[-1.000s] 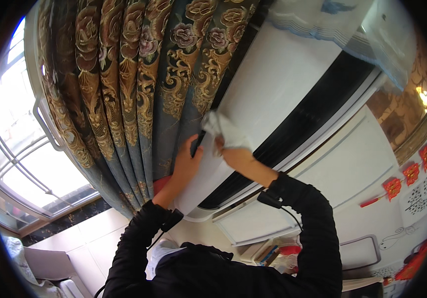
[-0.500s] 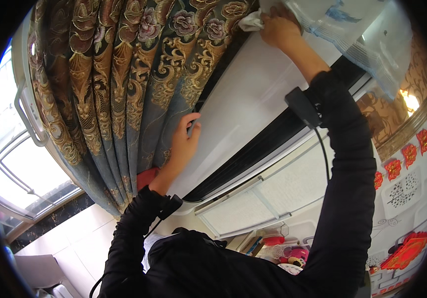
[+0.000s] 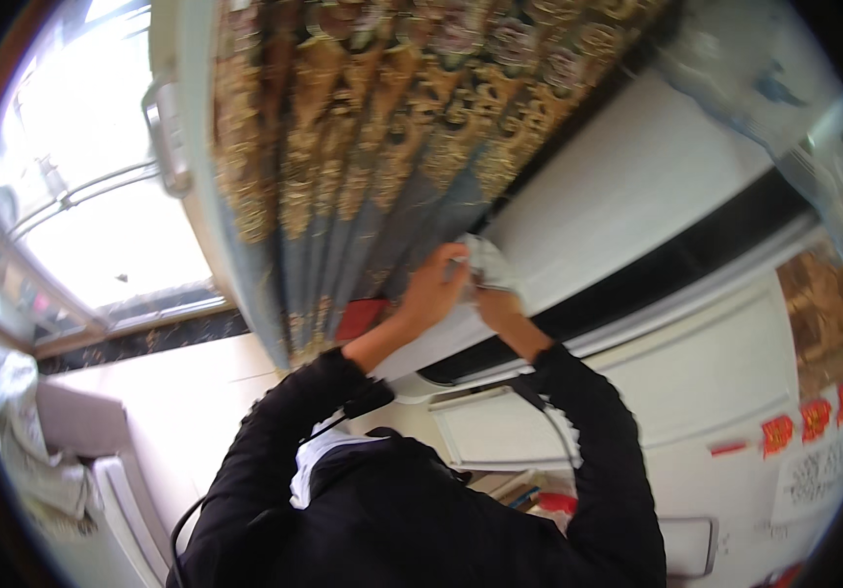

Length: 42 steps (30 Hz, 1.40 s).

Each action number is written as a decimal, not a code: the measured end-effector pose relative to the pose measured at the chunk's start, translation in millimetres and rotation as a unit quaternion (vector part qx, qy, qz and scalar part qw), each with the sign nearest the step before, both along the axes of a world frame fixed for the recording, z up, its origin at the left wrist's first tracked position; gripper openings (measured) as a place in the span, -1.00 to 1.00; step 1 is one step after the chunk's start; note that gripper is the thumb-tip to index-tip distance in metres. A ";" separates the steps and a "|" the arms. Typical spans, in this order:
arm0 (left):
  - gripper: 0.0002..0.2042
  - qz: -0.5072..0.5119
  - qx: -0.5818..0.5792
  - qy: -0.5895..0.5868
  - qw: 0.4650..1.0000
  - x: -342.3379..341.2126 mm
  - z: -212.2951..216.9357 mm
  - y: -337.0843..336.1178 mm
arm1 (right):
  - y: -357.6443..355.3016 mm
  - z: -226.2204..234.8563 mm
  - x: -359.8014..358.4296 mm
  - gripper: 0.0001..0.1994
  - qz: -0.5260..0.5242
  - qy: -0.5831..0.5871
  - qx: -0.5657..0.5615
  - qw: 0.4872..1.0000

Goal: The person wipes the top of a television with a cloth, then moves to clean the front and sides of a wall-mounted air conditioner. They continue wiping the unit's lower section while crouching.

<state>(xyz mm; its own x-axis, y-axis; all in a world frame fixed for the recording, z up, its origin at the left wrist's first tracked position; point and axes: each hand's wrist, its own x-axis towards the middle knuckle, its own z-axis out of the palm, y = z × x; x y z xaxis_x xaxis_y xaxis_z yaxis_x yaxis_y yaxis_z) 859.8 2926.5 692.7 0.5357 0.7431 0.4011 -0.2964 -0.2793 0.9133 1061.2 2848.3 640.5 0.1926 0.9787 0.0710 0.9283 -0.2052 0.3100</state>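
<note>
Right grip (image 3: 500, 306) and cloth (image 3: 489, 263) returned beside left grip (image 3: 433, 294).

Bright window (image 3: 108, 240) left; red ornaments (image 3: 816, 420) right

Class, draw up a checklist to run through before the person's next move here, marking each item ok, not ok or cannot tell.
1. Cloth in the right hand: ok, it is bunched at the fingers.
2. Left hand off the cloth: cannot tell; the fingertips are right beside it and blurred.
3. Curtain clear of the white panel's front: ok, it hangs along the left side.
4. Sheer cover clear of the panel: not ok, it drapes over the upper end.
5. Cloth clean: cannot tell, too blurred.
</note>
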 end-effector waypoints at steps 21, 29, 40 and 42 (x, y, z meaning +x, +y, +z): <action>-0.71 -0.088 0.017 0.038 0.995 2.3 15.9 -39.7 | -53.7 215.2 -45.6 -0.17 -0.023 -0.133 0.094 0.986; -0.75 -0.085 -0.045 0.083 0.992 11.5 -44.8 -55.6 | -60.0 84.9 -46.4 -0.45 0.009 0.222 0.137 0.965; -0.50 0.156 -0.218 -0.021 0.963 15.4 -71.8 -72.3 | -36.5 36.0 -78.4 -0.52 -0.078 0.885 0.042 0.457; -0.41 0.108 -0.355 -0.091 0.924 20.0 -63.9 -72.6 | -41.2 47.9 -93.2 -0.46 0.005 0.887 0.017 0.461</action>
<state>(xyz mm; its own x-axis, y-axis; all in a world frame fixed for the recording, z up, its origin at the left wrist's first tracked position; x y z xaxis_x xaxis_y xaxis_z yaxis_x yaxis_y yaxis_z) 879.8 2853.8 628.8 0.3163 0.9350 -0.1604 -0.4699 0.3013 0.8297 968.1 2807.1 688.4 -0.0264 0.9843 -0.1747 -0.2840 -0.1749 -0.9427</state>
